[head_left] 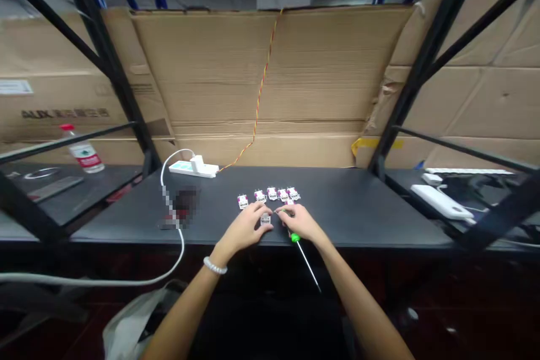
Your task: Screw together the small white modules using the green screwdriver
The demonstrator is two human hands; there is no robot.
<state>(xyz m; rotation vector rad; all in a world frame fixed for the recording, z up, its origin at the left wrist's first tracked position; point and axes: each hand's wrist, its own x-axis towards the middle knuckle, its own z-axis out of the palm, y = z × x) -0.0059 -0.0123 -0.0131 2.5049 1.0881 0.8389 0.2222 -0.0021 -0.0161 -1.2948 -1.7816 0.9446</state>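
My left hand (248, 225) is curled on the dark tabletop, its thumb and fingers closed around the sides of a small white part (265, 218). In my right hand (300, 221) is a screwdriver (309, 266) with a green handle, tucked in the palm so that its metal shaft points back towards me past the table's front edge. The right thumb and forefinger are pinched together beside the white part; anything tiny between them is too small to name. Just beyond my hands lie several similar white and magenta parts (272, 193) in a loose row.
A white power strip (194, 169) with a plugged-in adapter lies at the back left, its white cable (182, 247) running over the front edge. A blurred dark object (181, 209) is near it. Black rack posts (415, 84) and cardboard (219, 67) enclose the table (358, 208).
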